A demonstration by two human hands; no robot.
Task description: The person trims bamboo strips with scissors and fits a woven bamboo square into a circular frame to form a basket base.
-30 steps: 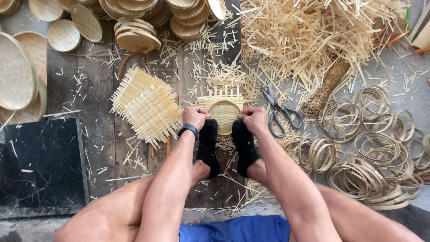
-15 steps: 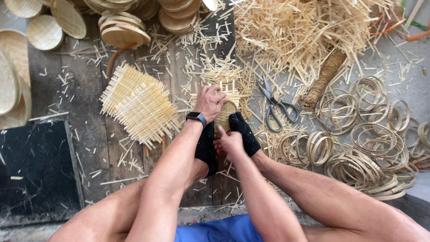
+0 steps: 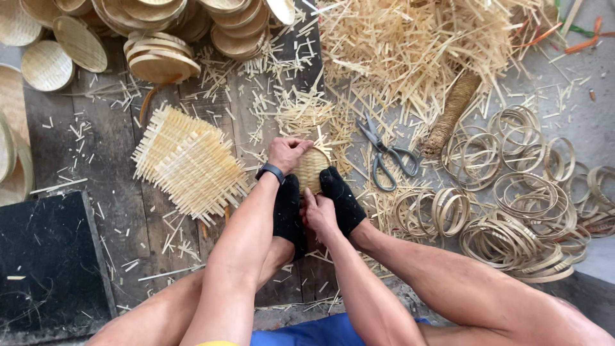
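A small round woven bamboo basket [image 3: 312, 168] sits on the wooden floor, pinned between my two black-socked feet [image 3: 339, 198]. My left hand [image 3: 287, 152], with a dark watch on its wrist, grips the basket's far left rim. My right hand [image 3: 316, 212] holds the near edge of the basket, low between the feet. Loose strips stick out around the basket's rim.
A stack of square woven mats [image 3: 188, 163] lies to the left. Grey scissors [image 3: 387, 157] and a twine-wrapped roll [image 3: 451, 115] lie to the right, beside several bamboo hoops [image 3: 512, 205]. Finished baskets [image 3: 160, 57] are piled at the back, with a strip heap [image 3: 423, 45] and a black board [image 3: 48, 263].
Both hands began on the basket's top edge. My right hand dropped to the near edge between my feet; my left hand stays on the far rim.
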